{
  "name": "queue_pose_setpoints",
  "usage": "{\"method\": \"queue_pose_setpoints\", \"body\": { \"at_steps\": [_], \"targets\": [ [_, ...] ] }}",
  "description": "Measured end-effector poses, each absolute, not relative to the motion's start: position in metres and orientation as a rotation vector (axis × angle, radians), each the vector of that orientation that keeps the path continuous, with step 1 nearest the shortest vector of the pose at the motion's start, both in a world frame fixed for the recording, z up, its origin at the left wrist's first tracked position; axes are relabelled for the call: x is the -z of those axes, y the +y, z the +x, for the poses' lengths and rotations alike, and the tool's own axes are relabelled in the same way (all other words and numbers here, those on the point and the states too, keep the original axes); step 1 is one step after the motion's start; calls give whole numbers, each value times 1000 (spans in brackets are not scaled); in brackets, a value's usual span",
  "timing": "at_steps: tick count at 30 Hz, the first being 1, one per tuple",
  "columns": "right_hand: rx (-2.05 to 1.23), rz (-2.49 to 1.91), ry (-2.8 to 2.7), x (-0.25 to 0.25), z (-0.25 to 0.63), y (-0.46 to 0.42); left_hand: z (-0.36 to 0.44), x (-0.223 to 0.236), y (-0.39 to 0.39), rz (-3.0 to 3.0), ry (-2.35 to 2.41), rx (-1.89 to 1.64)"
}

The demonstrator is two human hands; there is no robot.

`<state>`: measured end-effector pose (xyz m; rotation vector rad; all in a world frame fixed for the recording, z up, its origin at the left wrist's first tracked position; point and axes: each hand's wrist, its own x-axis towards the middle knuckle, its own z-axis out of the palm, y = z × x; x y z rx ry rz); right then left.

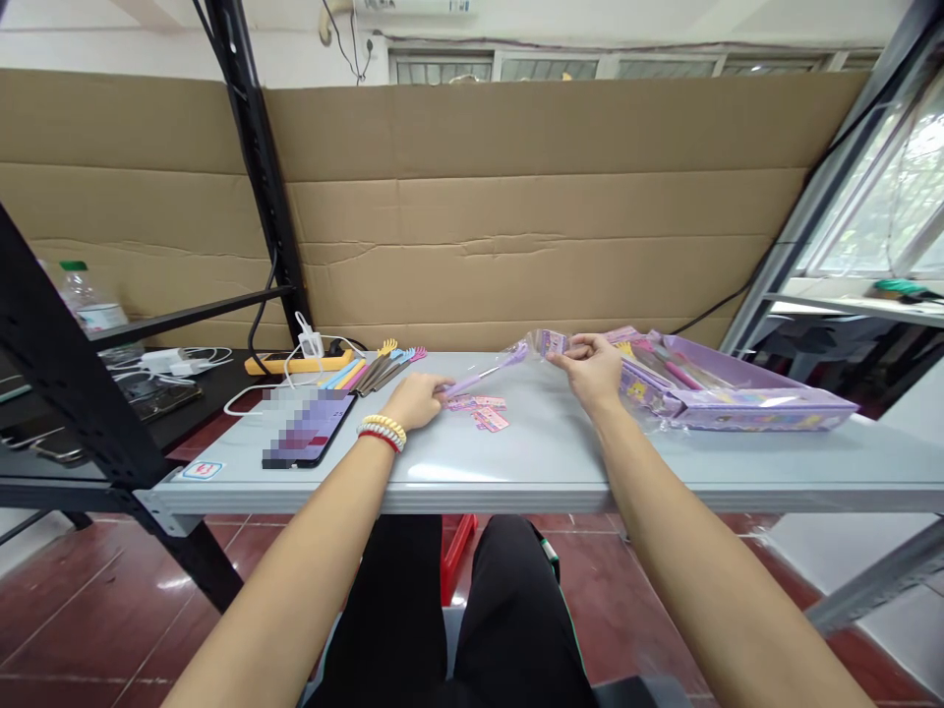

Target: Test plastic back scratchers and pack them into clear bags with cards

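Note:
A purple back scratcher [487, 374] in a clear plastic sleeve stretches between my two hands above the grey table. My left hand [414, 400], with beaded bracelets at the wrist, pinches its lower end. My right hand [592, 369] grips the printed top [550, 342] of the sleeve. Several small pink printed cards [488, 417] lie on the table just below the sleeve. Left of them, several loose back scratchers [387, 372] with yellow, blue and pink hand-shaped tips lie side by side. Close to my right hand sits an open purple box [759, 411] holding more wrapped ones.
A phone [314, 430] lies on the table's left part. Behind it are a yellow power strip [295, 364] and a white charger [311, 341] with cable. Black shelf posts [255, 147] rise at left; a cardboard wall [516, 206] stands behind.

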<state>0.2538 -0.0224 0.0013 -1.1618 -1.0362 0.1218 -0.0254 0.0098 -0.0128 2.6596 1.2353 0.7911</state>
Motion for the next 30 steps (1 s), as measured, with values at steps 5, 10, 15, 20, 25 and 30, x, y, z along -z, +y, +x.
{"method": "queue_pose_setpoints", "body": {
  "at_steps": [5, 10, 15, 20, 25, 30],
  "targets": [
    [-132, -1118, -1196, 2, 254, -19, -26, 14, 10, 2666, 1222, -798],
    [-276, -1051, -1250, 5, 256, -14, -26, 13, 10, 2670, 1266, -802],
    [-278, -1111, -1281, 10, 261, -12, -26, 12, 9, 2677, 1272, -795],
    [-222, -1158, -1101, 5, 257, -21, -26, 12, 8, 2664, 1226, -783],
    [-313, -1041, -1164, 3, 253, -25, -25, 11, 8, 2624, 1213, -819],
    [-276, -1117, -1132, 5, 255, -22, -24, 9, 7, 2598, 1191, -831]
  ]
}}
